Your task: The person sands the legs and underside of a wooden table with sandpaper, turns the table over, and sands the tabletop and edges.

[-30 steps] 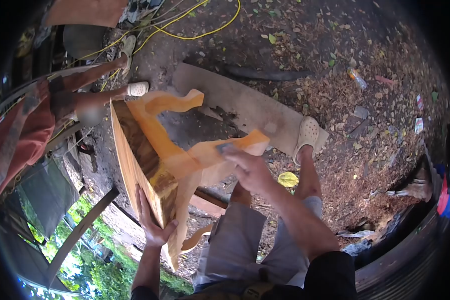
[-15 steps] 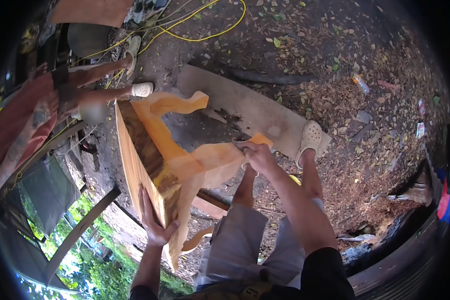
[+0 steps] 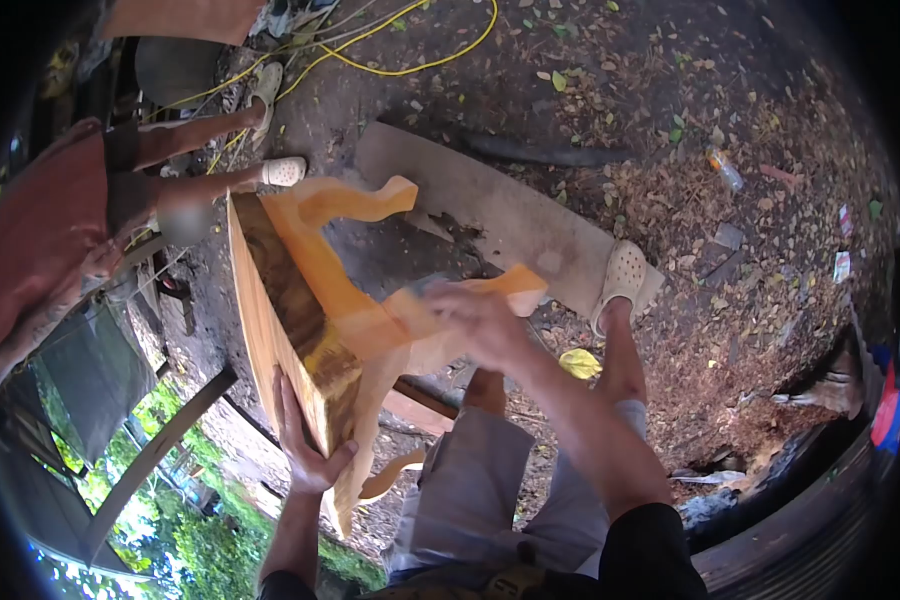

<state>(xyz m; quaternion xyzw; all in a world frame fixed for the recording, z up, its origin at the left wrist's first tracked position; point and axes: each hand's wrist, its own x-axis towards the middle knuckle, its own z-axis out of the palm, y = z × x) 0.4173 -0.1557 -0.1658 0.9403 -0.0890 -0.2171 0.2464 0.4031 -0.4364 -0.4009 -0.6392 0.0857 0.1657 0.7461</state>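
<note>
A wooden table [image 3: 270,330] lies tipped on its side, with a thick slab top and curved, orange-tinted legs. My left hand [image 3: 310,450] grips the edge of the slab near its lower end, thumb on one side and fingers on the other. Over the nearer curved leg [image 3: 520,285] is my right hand [image 3: 480,320], smeared by motion. It is near the leg's inner part, by the joint with the frame. A small greyish thing seems to be under its fingers, too blurred to make out. Another curved leg [image 3: 370,203] sticks out further up.
A flat board [image 3: 530,220] lies on the leaf-strewn ground, under my shoe [image 3: 623,275]. Another person [image 3: 45,230] in a reddish shirt stands at the left beside the slab. A yellow cord [image 3: 400,72] loops at the top. A plastic bottle [image 3: 727,170] lies at the right.
My right hand has slid left along the nearer leg, from near its tip towards the frame. My left hand stays on the slab. The other person's arm has shifted.
</note>
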